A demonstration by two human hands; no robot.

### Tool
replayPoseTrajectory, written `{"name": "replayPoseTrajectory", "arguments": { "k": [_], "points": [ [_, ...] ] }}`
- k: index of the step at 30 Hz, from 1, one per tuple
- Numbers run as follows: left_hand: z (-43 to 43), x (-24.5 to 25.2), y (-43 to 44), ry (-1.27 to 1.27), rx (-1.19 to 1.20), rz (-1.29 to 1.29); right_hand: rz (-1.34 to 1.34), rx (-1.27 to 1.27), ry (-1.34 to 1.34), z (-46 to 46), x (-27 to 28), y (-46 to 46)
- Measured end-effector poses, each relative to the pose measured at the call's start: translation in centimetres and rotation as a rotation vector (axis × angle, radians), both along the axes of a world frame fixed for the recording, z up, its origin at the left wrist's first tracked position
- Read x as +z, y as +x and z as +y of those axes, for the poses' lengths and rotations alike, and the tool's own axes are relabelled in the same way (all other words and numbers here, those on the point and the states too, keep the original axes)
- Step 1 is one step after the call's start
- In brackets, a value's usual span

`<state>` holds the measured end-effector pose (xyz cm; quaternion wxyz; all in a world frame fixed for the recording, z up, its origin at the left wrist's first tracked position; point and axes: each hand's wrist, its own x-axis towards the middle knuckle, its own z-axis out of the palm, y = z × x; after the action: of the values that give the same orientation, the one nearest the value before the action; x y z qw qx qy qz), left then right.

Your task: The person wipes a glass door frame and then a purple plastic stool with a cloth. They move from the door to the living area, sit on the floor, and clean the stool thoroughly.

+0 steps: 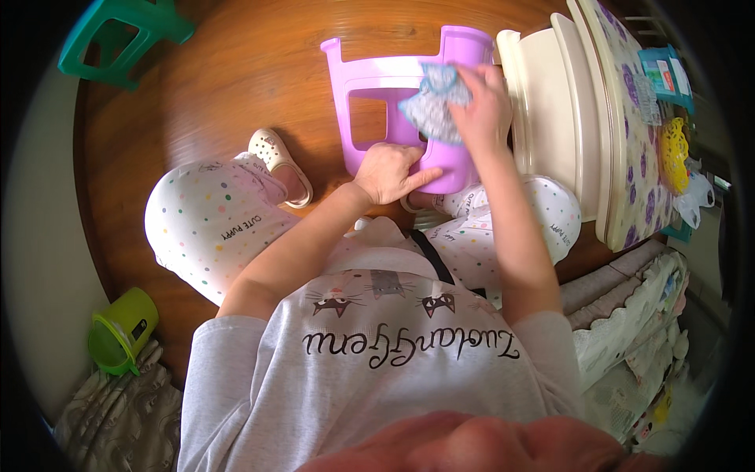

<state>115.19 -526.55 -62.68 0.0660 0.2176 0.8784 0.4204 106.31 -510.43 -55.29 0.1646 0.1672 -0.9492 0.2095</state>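
Observation:
A purple plastic stool lies tipped on its side in front of me, between my feet, its legs pointing away from me. My left hand grips the near edge of the stool beside one of its side openings, thumb spread over the plastic. In my right hand is a grey cloth with a blue edge, bunched at its upper end and hanging against the stool's right part. The cloth is slightly blurred and covers some of that side.
At the upper left stands a teal plastic stool on the wooden floor. On the right is a cream table with a flowered cover, bearing a yellow basket and a plastic bag. A green bin sits lower left.

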Motion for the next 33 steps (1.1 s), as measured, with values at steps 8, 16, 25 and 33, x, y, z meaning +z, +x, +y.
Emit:
{"name": "replayPoseTrajectory", "arguments": {
  "k": [8,16,25,33],
  "points": [
    [-1.1,0.1,-0.7,-0.095,0.021,-0.096,-0.017,-0.068,0.162,-2.5,-0.9,-3.1],
    [-2.5,-0.8,-0.8,-0.031,-0.088,-0.286,-0.255,0.161,-0.064,-0.4,-1.4,9.4],
    [-3.3,0.1,-1.3,0.035,-0.081,-0.569,-0.004,0.096,-0.291,-0.9,-1.3,-5.4],
    [-5.7,-1.3,-2.7,0.043,-0.08,-0.858,-0.193,0.032,-0.272,-2.2,-3.8,6.6]
  ]
}}
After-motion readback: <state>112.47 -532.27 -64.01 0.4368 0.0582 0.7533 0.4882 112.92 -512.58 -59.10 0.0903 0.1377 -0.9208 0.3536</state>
